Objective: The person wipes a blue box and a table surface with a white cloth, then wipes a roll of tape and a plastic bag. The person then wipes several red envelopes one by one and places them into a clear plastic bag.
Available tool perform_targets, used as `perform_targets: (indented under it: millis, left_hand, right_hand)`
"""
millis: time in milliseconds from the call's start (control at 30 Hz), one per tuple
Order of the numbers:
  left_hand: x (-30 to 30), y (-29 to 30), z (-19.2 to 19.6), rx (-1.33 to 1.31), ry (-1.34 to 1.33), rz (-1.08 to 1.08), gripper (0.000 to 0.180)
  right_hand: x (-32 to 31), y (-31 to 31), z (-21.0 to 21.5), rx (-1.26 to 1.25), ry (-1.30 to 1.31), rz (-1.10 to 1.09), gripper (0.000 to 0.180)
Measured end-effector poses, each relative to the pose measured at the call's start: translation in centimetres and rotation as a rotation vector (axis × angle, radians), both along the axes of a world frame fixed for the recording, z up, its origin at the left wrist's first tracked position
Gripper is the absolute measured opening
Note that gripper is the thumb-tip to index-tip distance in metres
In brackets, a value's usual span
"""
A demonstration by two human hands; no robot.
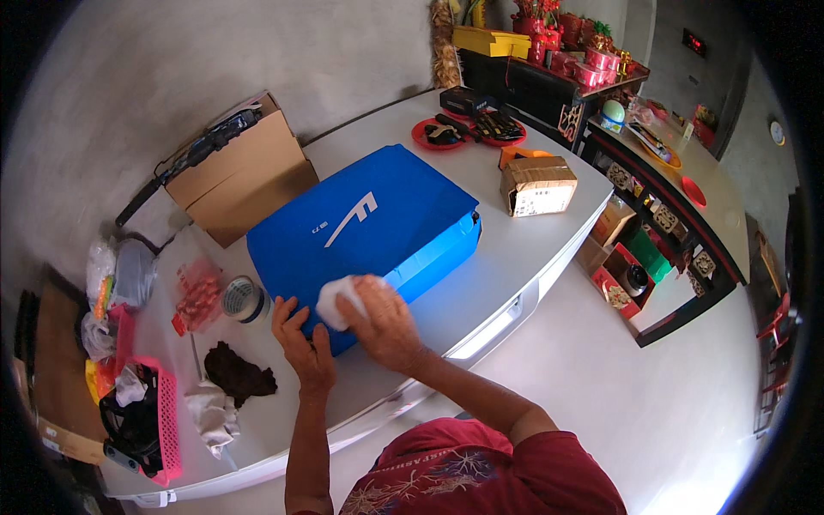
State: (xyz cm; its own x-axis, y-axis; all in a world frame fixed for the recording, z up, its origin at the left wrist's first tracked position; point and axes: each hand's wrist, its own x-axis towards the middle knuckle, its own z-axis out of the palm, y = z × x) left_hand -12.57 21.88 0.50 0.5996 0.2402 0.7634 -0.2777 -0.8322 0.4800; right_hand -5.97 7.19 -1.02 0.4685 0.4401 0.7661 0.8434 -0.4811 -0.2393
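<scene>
A: White table (515, 249) in a grey-walled room. Left hand (302, 343) lies flat, released, against the blue case (369, 227) at centre.

B: Right hand (382, 322), at three o'clock from it, clenches a soft white cloth (333, 302) on the case's near corner. The case looks stiff, smooth, probably slippery; take hold at its edges.

Pretty bright shot overall, daylight-looking, and the floor (687, 412) at the lower right is nearly blown out to white. The white table (524, 249) catches a strip of glare along its near edge. The blue case (369, 223) reads vivid and sharp, with soft shadows under it and under the cardboard box (538, 184). The middle is in decent focus, but the fisheye bends the table edges hard, and the corners drop off into black vignette. The far shelf (566, 77) looks dimmer and a bit mushy.
</scene>
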Motion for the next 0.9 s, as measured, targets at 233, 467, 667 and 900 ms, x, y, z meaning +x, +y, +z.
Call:
perform_targets:
  millis: [233,467,667,900]
  left_hand:
    - [0.0,0.0,0.0,0.025,-0.019,-0.026,0.026]
    - [0.2,0.1,-0.2,0.052,-0.032,-0.06,0.029]
    - [0.1,0.5,-0.4,0.069,-0.033,-0.049,0.031]
    - [-0.5,1.9,-0.2,-0.005,0.013,-0.201,0.031]
  right_hand:
    - [6.8,-4.0,-4.5,0.637,0.229,-0.394,0.061]
    - [8.3,-4.6,-6.6,0.777,0.873,-0.4,0.054]
    - [-1.6,1.4,-5.4,0.598,0.608,-0.302,0.054]
    - [-7.1,1.4,-1.5,0.391,0.312,0.07,0.05]
